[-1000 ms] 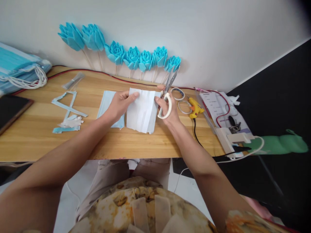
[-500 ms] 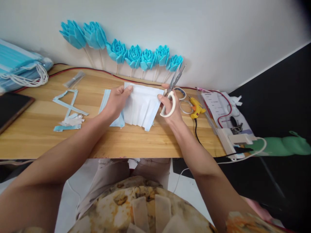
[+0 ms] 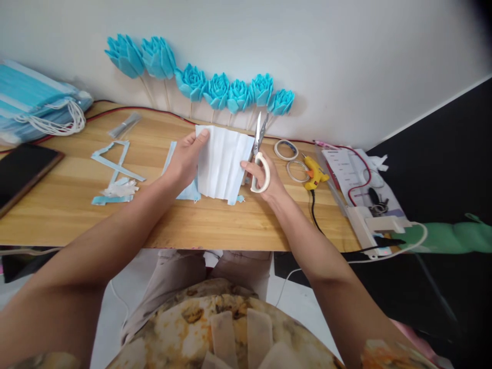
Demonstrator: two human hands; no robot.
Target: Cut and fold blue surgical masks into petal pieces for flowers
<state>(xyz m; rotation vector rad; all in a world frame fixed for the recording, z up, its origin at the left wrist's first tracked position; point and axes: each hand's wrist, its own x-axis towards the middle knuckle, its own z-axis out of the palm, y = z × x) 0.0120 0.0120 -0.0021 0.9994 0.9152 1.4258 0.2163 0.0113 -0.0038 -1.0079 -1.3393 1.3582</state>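
My left hand (image 3: pixel 186 160) pinches the upper left edge of a white pleated mask sheet (image 3: pixel 223 161), held up over the wooden desk (image 3: pixel 69 210). My right hand (image 3: pixel 265 179) grips white-handled scissors (image 3: pixel 258 154), blades pointing up along the sheet's right edge and slightly parted. The right thumb rests on the sheet's right side. A light blue mask piece (image 3: pixel 180 174) lies flat on the desk under my left hand.
Blue paper-like flowers (image 3: pixel 215 87) on sticks lean against the wall. Mask offcuts (image 3: pixel 113 174) lie left, a mask stack (image 3: pixel 34 107) and a phone (image 3: pixel 23 171) far left. Two tape rolls (image 3: pixel 290 159), a yellow glue gun (image 3: pixel 315 171), cables and a power strip (image 3: pixel 369 225) sit right.
The sheet has been turned and lifted more upright. My right hand moved the scissors left against the sheet's right edge, with the blades now pointing nearly straight up.
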